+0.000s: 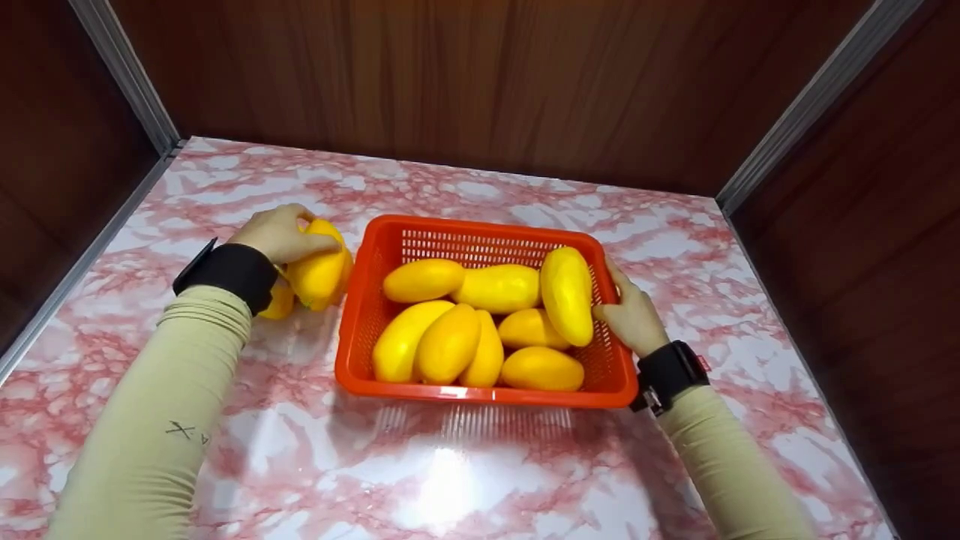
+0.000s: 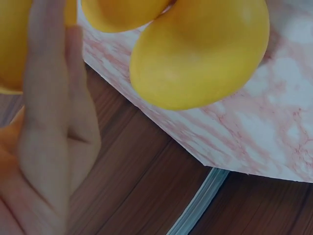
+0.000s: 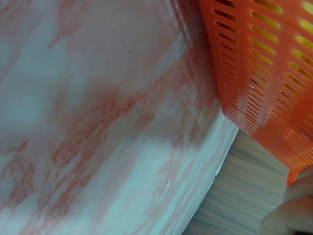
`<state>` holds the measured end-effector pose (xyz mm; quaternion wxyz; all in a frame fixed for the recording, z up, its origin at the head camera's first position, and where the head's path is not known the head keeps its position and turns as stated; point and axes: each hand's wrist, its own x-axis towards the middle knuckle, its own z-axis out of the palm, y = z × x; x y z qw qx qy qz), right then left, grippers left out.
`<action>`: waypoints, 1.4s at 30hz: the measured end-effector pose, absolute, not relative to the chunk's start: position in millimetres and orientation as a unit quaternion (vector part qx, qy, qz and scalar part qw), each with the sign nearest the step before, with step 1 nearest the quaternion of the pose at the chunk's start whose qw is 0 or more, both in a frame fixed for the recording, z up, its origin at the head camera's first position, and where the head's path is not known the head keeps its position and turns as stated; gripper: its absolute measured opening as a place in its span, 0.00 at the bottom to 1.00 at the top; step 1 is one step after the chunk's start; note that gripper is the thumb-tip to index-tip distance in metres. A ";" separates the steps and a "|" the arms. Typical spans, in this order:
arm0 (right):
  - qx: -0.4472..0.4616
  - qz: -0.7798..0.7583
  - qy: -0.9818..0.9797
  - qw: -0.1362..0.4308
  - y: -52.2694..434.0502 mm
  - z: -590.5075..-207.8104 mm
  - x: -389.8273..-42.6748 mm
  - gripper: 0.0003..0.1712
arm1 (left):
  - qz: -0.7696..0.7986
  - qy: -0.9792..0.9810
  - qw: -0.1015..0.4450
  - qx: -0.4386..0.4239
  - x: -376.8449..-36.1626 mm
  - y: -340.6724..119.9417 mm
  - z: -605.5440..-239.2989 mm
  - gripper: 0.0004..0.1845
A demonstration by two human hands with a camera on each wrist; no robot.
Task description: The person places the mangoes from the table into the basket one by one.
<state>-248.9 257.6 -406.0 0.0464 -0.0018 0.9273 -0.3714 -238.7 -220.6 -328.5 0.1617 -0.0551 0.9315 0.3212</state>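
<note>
My left hand (image 1: 281, 234) grips a yellow mango (image 1: 319, 274) just left of the red plastic basket (image 1: 480, 399), fingers over its top. In the left wrist view that held mango (image 2: 12, 46) shows partly behind the fingers. Another mango (image 1: 279, 300) sits on the table beside it, partly hidden by the wrist. My right hand (image 1: 634, 315) holds the basket's right rim, thumb on the inner side. Inside the basket lie several yellow mangoes, among them a long one (image 1: 567, 296) leaning at the right wall and a rounder one (image 1: 448, 345) on top at the front.
The basket stands on a pink-and-white marbled table (image 1: 315, 465). Dark wood-grain panels (image 1: 450, 90) enclose the back and both sides, with metal strips (image 1: 817, 105) at the corners. The basket's slotted side wall (image 3: 259, 73) fills the right of the right wrist view.
</note>
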 end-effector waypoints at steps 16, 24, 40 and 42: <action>0.000 -0.383 0.922 0.053 257.3 -405.5 -249.0 0.53 | 0.366 0.925 0.101 -0.026 -238.6 -189.1 -319.1 0.42; -0.001 -0.373 0.927 0.049 257.1 -405.4 -249.4 0.53 | 0.345 0.935 0.071 0.023 -238.5 -168.0 -321.3 0.39; 0.005 -0.383 0.922 0.055 256.3 -404.5 -248.5 0.53 | 0.267 0.957 0.084 0.081 -233.8 -139.9 -333.9 0.40; 0.005 -0.385 0.921 0.056 256.1 -404.1 -248.2 0.53 | 0.258 0.958 0.087 0.086 -233.3 -138.8 -334.6 0.40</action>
